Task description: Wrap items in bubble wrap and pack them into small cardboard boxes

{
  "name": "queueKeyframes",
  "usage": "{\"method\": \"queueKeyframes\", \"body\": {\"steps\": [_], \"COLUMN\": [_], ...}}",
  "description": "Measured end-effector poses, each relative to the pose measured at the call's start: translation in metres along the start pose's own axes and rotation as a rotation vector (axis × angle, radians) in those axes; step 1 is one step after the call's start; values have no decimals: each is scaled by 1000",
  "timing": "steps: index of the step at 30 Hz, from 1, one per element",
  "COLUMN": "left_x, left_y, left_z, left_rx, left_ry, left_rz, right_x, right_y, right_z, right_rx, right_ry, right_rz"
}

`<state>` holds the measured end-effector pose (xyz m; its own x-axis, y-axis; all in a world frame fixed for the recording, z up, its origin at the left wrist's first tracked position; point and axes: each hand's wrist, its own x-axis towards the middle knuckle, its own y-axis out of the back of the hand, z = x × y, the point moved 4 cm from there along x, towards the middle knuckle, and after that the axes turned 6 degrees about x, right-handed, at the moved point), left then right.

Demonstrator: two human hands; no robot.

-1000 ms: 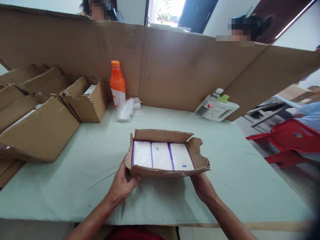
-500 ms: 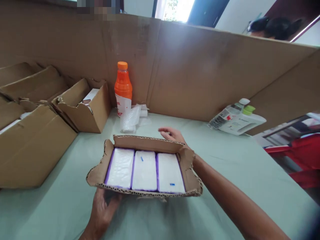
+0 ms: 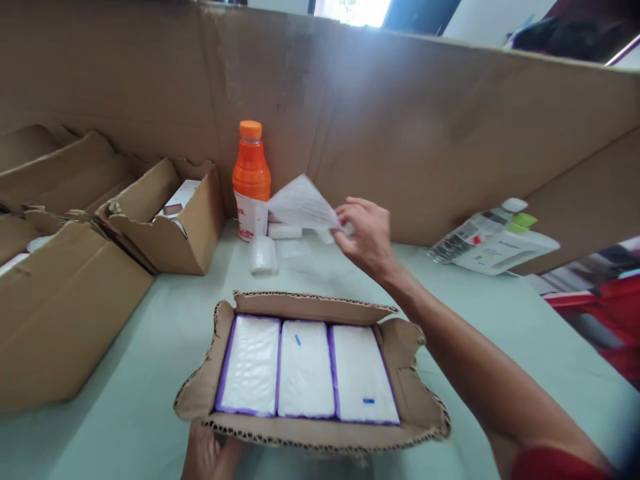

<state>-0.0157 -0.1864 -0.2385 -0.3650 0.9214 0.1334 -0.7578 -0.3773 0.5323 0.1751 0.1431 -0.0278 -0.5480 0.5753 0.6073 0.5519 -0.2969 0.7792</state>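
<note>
Near the middle of the table sits an open cardboard box (image 3: 320, 308) with three white, purple-edged packs (image 3: 306, 367) side by side inside. My left hand (image 3: 210, 453) is at the box's near left side, gripping it, its fingers partly hidden under the rim. Beyond the box, my right hand (image 3: 367, 230) pinches one corner of a thin, translucent sheet of bubble wrap (image 3: 304, 203) raised off the table. Behind that sheet stands an orange drink bottle (image 3: 251, 163). Small clear-wrapped rolls (image 3: 263, 255) lie by the bottle's foot.
Several cardboard boxes fill the left side, one holding a white carton (image 3: 183, 197). At the back right a clear water bottle (image 3: 480, 230) leans against a white jug with a green cap (image 3: 520, 250). A tall cardboard wall (image 3: 425, 133) closes off the back of the table (image 3: 100, 433).
My right hand has moved up and forward from beside the box and has lifted the bubble wrap sheet. The box appears nearer and lower in view.
</note>
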Motion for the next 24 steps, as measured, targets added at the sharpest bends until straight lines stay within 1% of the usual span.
{"method": "queueKeyframes", "body": {"steps": [1, 2, 3, 4, 5, 6, 8, 9, 10, 11, 13, 15, 17, 20, 22, 24], "left_x": [-2, -3, -3, -2, 0, 2, 5, 6, 7, 8, 8, 7, 7, 12, 21, 36], "left_y": [1, 3, 6, 8, 10, 12, 18, 21, 25, 28, 35, 40, 41, 37, 32, 25], "left_z": [5, 10, 16, 23, 29, 35, 43, 45, 45, 44, 41, 39, 39, 43, 50, 59], "left_rx": [-74, -151, -227, -294, -339, -365, -367, -353, -336, -323, -320, -336, -334, -302, -276, -255], "left_ry": [57, 122, 183, 228, 248, 256, 263, 273, 287, 299, 302, 281, 269, 276, 277, 271], "left_rz": [34, 80, 123, 150, 162, 164, 158, 149, 136, 121, 91, 64, 63, 111, 146, 159], "right_x": [-24, -50, -77, -105, -131, -157, -200, -217, -230, -239, -253, -262, -268, -266, -258, -250], "right_y": [24, 44, 59, 69, 75, 77, 78, 81, 84, 89, 96, 93, 80, 55, 43, 35], "right_z": [3, 5, 5, 3, 1, -3, -13, -19, -24, -28, -37, -47, -62, -84, -92, -92], "right_rx": [-97, -200, -300, -391, -454, -474, -373, -273, -167, -67, 115, 311, 509, 723, 808, 843], "right_ry": [-1, 7, 12, 6, -2, -16, -66, -107, -156, -209, -298, -339, -367, -411, -438, -470], "right_rz": [62, 90, 72, 16, -84, -214, -467, -539, -557, -534, -442, -394, -402, -391, -328, -256]}}
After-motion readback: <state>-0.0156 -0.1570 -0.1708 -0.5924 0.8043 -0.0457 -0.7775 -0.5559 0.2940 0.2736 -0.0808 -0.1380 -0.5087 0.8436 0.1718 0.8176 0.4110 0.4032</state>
